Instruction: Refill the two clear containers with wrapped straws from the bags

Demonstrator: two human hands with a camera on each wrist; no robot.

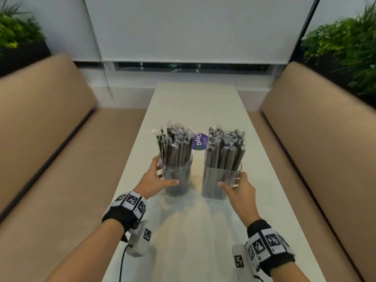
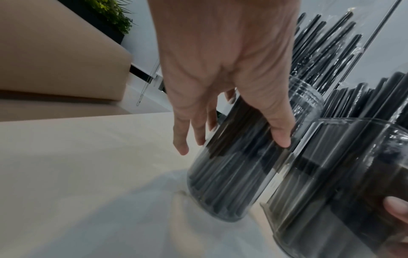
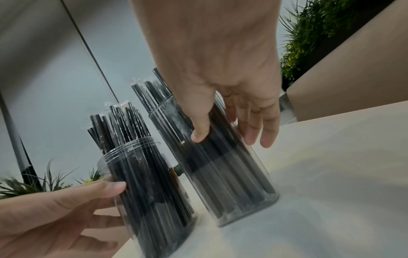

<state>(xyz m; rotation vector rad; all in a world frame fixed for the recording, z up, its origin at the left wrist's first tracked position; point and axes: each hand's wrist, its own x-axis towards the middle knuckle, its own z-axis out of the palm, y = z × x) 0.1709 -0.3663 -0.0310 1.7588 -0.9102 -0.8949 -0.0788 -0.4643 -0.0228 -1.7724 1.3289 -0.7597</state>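
Landmark: long white rectangular table (image 1: 203, 231), running away from the person between two tan upholstered benches (image 1: 40, 139).
Round clear plastic jar (image 1: 176, 176): stands mid-table, left of centre, packed with black straws in clear wrappers (image 1: 175, 143) that stick up well above its rim.
Square-sided clear container (image 1: 217, 180): just beside the jar, to its right on the table, a narrow gap between them; equally full.
Left hand (image 1: 155, 180): wrapped around the jar, thumb on the near face, fingers curled round the far left side.
Right hand (image 1: 238, 188): thumb and fingers closed on the square-sided container's near right corner.
Bags: none visible anywhere on the table.
Stage (judgement): filling looks finished; both containers are likely being positioned.
Risk, tipping: the tall straws make each container top-heavy; a low push or quick slide could topple one.
Risk, collision: nudged together, the leaning straw tops could tangle and spill out.
Risk, grip: smooth clear walls may slip if lifted one-handed.
Edges: table sides lie well apart from both containers; long drop to the benches.
Open room: bare tabletop nearer the person and beyond, past the purple round sticker (image 1: 198, 141).
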